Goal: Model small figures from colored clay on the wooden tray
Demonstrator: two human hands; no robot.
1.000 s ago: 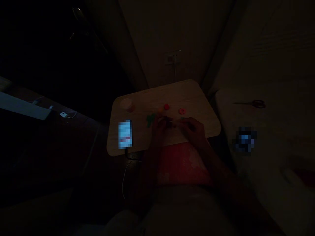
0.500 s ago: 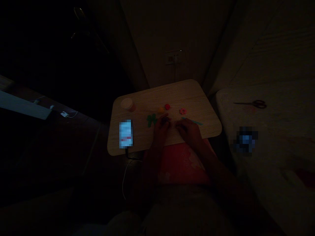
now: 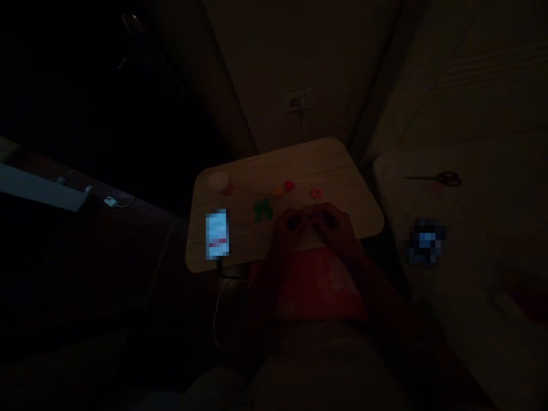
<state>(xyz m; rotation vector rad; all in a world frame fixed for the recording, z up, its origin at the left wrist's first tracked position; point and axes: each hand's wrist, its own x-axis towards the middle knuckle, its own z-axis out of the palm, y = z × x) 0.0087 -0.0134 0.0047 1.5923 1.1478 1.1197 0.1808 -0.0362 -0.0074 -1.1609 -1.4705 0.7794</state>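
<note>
In dim light my left hand [image 3: 287,229] and my right hand [image 3: 334,225] meet over the near edge of a small wood-grain table [image 3: 248,171]. Their fingers are curled with the tips together; whatever is pinched between them is too dark to make out. Left of my left hand lie green leaf-like pieces [image 3: 262,210]. Beyond the hands are a yellow-orange lump [image 3: 278,192], a red ball [image 3: 289,185] and a pink-red flower-shaped ring [image 3: 315,193]. My right hand mostly covers a thin blue-green strip.
A tub with a pale lid [image 3: 220,182] stands at the table's back left, and a lit phone [image 3: 217,234] with a cable lies at the front left. Scissors [image 3: 436,178] rest on a pale surface to the right, near a blurred dark item [image 3: 426,242]. A wall socket [image 3: 299,100] is behind.
My hands have come together, fingertips meeting, where before there was a gap between them. My right hand now hides most of the blue-green strip. The view has shifted slightly.
</note>
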